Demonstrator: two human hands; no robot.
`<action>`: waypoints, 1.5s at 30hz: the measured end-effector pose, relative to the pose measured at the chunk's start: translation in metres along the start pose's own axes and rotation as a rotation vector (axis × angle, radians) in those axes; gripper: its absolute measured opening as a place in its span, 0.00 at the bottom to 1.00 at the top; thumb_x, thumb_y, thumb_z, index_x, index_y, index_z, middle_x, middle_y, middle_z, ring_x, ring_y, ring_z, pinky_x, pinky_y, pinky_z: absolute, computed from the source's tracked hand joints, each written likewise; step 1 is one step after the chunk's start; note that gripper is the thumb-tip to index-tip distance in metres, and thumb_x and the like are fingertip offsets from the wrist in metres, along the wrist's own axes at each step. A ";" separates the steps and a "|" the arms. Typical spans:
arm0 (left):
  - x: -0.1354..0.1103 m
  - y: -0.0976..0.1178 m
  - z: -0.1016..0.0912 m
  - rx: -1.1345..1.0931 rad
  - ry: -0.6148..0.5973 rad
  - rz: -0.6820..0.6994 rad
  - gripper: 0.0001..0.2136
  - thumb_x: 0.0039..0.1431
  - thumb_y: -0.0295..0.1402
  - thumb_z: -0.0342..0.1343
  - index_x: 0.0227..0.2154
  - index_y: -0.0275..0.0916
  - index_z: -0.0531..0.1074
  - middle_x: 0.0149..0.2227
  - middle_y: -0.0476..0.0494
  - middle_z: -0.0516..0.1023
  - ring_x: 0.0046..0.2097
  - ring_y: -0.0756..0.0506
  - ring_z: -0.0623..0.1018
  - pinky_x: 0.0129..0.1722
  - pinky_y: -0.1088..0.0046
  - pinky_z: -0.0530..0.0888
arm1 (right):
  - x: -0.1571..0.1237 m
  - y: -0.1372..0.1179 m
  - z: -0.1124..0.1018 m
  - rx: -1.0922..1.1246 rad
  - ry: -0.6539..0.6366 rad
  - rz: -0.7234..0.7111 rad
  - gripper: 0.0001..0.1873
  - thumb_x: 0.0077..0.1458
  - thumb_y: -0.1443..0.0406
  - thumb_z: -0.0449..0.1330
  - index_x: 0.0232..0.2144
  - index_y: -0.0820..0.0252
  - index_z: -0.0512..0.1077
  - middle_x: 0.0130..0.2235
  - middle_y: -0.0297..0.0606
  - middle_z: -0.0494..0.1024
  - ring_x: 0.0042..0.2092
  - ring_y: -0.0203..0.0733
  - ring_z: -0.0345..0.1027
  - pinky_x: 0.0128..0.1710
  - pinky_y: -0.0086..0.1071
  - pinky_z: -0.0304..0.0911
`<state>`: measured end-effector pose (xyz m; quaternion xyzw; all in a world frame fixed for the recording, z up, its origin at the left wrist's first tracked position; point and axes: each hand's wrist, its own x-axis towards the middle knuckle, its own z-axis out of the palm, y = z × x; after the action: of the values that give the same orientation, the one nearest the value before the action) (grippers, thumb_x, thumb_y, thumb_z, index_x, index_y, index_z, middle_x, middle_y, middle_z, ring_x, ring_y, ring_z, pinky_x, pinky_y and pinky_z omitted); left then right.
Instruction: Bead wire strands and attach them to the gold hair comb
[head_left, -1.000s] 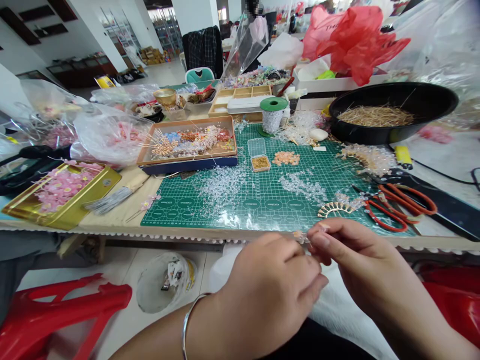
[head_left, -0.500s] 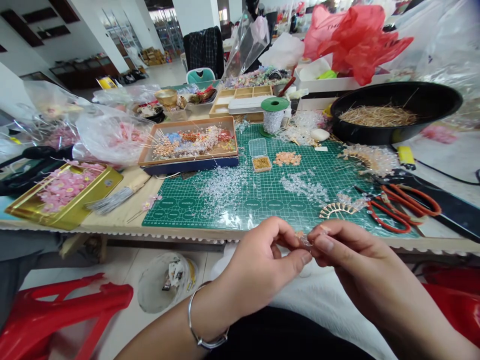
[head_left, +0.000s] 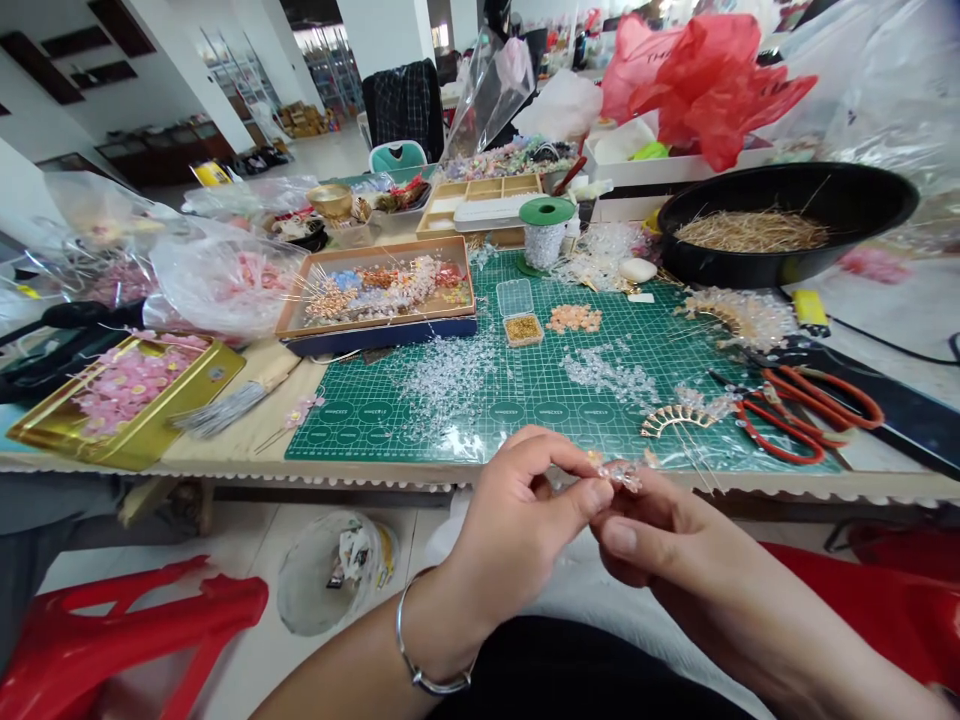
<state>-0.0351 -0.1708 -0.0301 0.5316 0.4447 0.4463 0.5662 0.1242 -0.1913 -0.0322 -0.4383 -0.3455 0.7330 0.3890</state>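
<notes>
Crystal-bead wire sprig (head_left: 621, 477) sits at the centre of the work area, above the lap and just in front of the bench edge. Right hand (head_left: 667, 545): grip narrow, thumb and fingertips closed on the sprig. Left hand (head_left: 517, 510): grip narrow, thumb and forefinger curled just beside the sprig; contact with it cannot be confirmed. A metal bangle (head_left: 424, 650) encircles the left wrist.

Below the bench, on the floor, stand a plastic waste bucket (head_left: 334, 575) and a red plastic stool (head_left: 127, 640).

On the bench (head_left: 217, 445) lies a green cutting mat (head_left: 352, 445). On the mat are a gold comb-shaped frame (head_left: 677, 421) and scattered clear beads (head_left: 446, 375). Red-handled pliers (head_left: 780, 425) rest at the mat's right edge. A gold tin of pink flowers (head_left: 187, 420) stands left of the mat.

Farther back are a small box of gold beads (head_left: 523, 330), a wooden tray of beaded stems (head_left: 375, 325), a green-flanged wire spool (head_left: 545, 230), and a black basin (head_left: 862, 190) holding thin straw-coloured stems.
</notes>
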 end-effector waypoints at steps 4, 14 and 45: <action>-0.001 -0.001 -0.002 -0.090 -0.009 -0.007 0.04 0.53 0.30 0.64 0.27 0.39 0.74 0.35 0.47 0.70 0.36 0.49 0.71 0.38 0.70 0.71 | 0.002 0.003 0.001 -0.060 0.033 -0.044 0.17 0.49 0.53 0.74 0.29 0.57 0.75 0.26 0.28 0.64 0.27 0.33 0.50 0.26 0.27 0.52; -0.001 0.007 -0.019 -0.169 -0.255 -0.176 0.06 0.57 0.33 0.62 0.32 0.37 0.72 0.29 0.49 0.72 0.28 0.53 0.69 0.26 0.77 0.64 | -0.001 -0.006 -0.017 0.056 -0.152 0.081 0.10 0.60 0.57 0.67 0.35 0.57 0.76 0.21 0.25 0.63 0.20 0.26 0.42 0.17 0.22 0.37; 0.001 0.013 -0.012 -0.315 -0.402 -0.435 0.06 0.61 0.31 0.52 0.34 0.36 0.71 0.20 0.56 0.60 0.23 0.54 0.56 0.22 0.77 0.52 | -0.007 -0.020 -0.032 -0.311 -0.071 -0.036 0.15 0.55 0.51 0.69 0.28 0.55 0.78 0.28 0.32 0.71 0.30 0.35 0.59 0.28 0.26 0.55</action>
<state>-0.0470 -0.1666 -0.0171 0.4076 0.3526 0.2643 0.7998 0.1608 -0.1831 -0.0245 -0.4607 -0.4762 0.6787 0.3169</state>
